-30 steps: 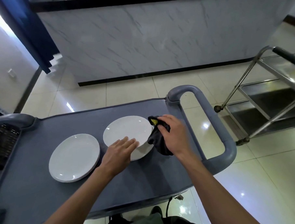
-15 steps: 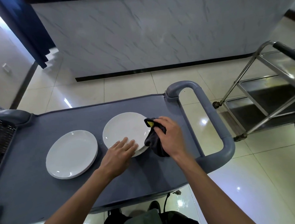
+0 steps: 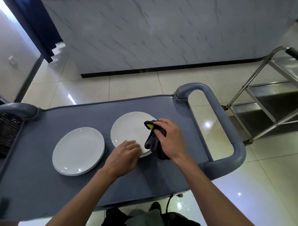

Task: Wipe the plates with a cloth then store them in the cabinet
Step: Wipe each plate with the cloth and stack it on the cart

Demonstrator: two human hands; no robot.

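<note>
Two stacks of white plates lie on the grey cart top (image 3: pixel 45 189). The left stack (image 3: pixel 78 151) lies untouched. On the right stack (image 3: pixel 128 130), my left hand (image 3: pixel 123 155) rests with straight fingers pressing the near rim. My right hand (image 3: pixel 169 137) grips a dark cloth (image 3: pixel 154 145) with a yellow patch, and the cloth lies on the right part of that top plate. No cabinet is in view.
The cart's grey loop handle (image 3: pixel 219 127) is right of my right hand. A steel trolley (image 3: pixel 272 107) stands on the tiled floor further right. A black crate (image 3: pixel 4 134) sits at the cart's left end. A marble-clad counter wall (image 3: pixel 158 35) faces me.
My right hand has slid the cloth leftward from beside the plate onto its right part. My left hand stays on the near rim.
</note>
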